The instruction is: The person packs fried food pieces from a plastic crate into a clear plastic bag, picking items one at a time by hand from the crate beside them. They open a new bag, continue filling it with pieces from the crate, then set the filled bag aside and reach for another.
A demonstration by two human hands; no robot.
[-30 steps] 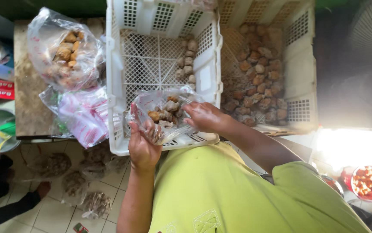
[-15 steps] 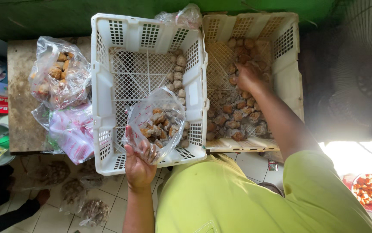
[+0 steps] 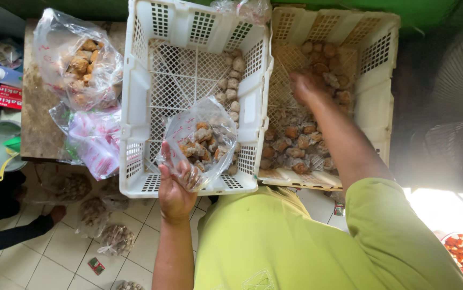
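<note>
Tiled floor, bag (image 3: pixel 202 142) in left fingers (image 3: pixel 173 171)

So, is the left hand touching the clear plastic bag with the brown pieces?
Touching. The head view shows the left hand gripping the clear plastic bag from below, fingers pressed on its plastic.

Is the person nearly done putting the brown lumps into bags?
Not nearly. Done: tied full bags lie on the floor. In hand: the left hand holds an open, part-filled clear bag, while the right hand reaches into the cream crate. Left: many brown lumps remain there.
</note>
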